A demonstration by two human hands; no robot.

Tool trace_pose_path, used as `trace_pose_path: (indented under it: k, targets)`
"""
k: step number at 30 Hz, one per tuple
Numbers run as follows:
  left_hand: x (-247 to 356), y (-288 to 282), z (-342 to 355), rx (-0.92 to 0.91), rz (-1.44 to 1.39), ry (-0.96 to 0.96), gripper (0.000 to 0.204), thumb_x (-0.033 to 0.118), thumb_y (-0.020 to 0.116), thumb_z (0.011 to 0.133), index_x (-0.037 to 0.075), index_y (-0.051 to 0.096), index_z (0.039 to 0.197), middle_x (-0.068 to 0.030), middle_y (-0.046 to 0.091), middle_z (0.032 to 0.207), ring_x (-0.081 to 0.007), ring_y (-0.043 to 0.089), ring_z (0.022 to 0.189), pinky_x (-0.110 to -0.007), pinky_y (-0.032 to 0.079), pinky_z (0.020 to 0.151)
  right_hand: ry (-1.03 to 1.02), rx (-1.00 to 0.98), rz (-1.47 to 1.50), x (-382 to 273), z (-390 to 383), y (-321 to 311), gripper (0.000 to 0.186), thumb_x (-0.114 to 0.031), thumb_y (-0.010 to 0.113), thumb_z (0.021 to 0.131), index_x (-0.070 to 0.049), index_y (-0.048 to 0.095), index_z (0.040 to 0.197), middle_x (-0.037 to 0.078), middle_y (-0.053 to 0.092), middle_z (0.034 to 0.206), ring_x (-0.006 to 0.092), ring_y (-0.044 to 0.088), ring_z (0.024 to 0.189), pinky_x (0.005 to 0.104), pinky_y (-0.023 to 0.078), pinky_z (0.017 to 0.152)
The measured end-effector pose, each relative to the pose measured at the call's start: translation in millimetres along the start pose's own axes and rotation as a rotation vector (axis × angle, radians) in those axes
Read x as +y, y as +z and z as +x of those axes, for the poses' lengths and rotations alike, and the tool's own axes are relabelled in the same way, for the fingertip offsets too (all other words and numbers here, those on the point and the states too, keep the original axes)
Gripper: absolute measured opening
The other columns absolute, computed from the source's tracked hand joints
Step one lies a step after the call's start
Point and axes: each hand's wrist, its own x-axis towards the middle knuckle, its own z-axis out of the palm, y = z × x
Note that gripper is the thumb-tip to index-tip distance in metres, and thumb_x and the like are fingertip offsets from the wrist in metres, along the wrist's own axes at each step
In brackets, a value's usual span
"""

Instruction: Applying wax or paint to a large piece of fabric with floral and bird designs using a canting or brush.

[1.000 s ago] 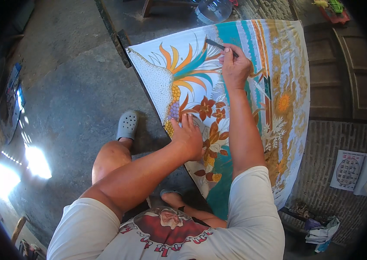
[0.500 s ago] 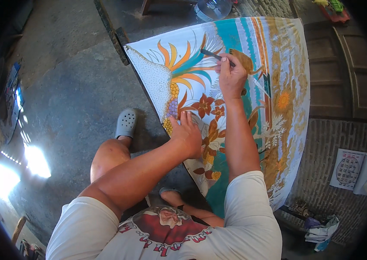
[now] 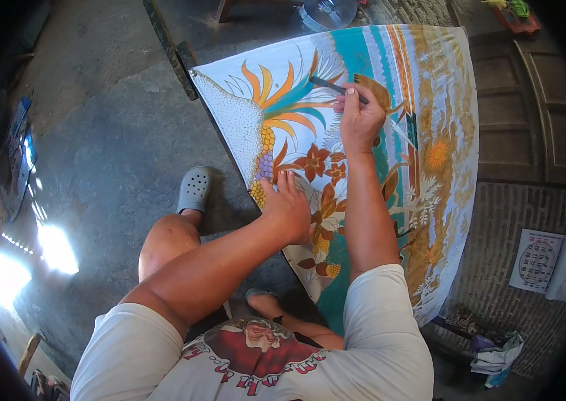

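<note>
A large painted cloth [image 3: 430, 100] with orange feathers, teal bands, red flowers and yellow patterns stretches in front of me. My right hand [image 3: 361, 119] grips a thin dark brush [image 3: 331, 85], its tip on the teal and orange feather area near the cloth's upper middle. My left hand [image 3: 288, 200] rests flat on the cloth near its lower left edge, beside the red flowers, fingers together, holding nothing. My bare knee [image 3: 168, 235] and a grey clog [image 3: 194, 190] show below left.
A dark frame bar [image 3: 171, 50] runs along the cloth's left edge over a concrete floor [image 3: 96, 147]. A clear plastic container [image 3: 326, 12] sits at the top. A brick wall [image 3: 503, 267] with a printed sheet [image 3: 535, 259] and rags [image 3: 497, 351] stands right.
My right hand has shifted the brush slightly left and down along the feather shapes. My left hand has stayed pressed on the cloth.
</note>
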Motion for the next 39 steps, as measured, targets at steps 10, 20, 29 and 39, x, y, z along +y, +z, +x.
trace_pose_path:
  k: [10,20,29,39]
  targets:
    - [-0.1,2.5,0.3,0.050,0.018,-0.005,0.084,0.055,0.063,0.092,-0.003,0.045,0.150,-0.0326,0.022,0.166,-0.0457,0.018,0.156,-0.072,0.022,0.115,-0.068,0.052,-0.010,5.2,2.9,5.0,0.019,-0.013,0.061,0.102,0.002,0.072,0.108,0.010,0.074,0.081,0.0134,0.071,0.067,0.0285,0.057,0.061]
    - [-1.6,4.2,-0.1,0.071,0.008,-0.001,0.083,0.055,0.065,0.090,-0.004,0.047,0.146,-0.0327,0.023,0.165,-0.0461,0.020,0.156,-0.073,0.023,0.114,-0.028,0.001,-0.016,8.2,-9.6,1.2,0.016,-0.011,0.062,0.101,0.001,0.072,0.106,0.007,0.072,0.077,0.0123,0.071,0.066,0.0279,0.056,0.060]
    - [-0.8,4.1,2.1,0.055,0.022,-0.007,0.083,0.055,0.064,0.091,-0.004,0.048,0.146,-0.0328,0.022,0.166,-0.0457,0.019,0.156,-0.073,0.022,0.114,-0.109,0.018,-0.068,6.9,0.5,2.2,0.016,-0.011,0.063,0.100,0.000,0.072,0.107,0.008,0.073,0.080,0.0138,0.072,0.067,0.0284,0.055,0.061]
    - [-1.3,4.7,1.3,0.064,0.014,0.001,0.083,0.055,0.065,0.090,-0.004,0.048,0.146,-0.0330,0.023,0.165,-0.0452,0.019,0.156,-0.073,0.023,0.113,-0.100,-0.017,-0.135,18.5,-10.1,-0.1,0.016,-0.013,0.062,0.100,-0.001,0.072,0.106,0.010,0.073,0.079,0.0176,0.075,0.070,0.0306,0.056,0.062]
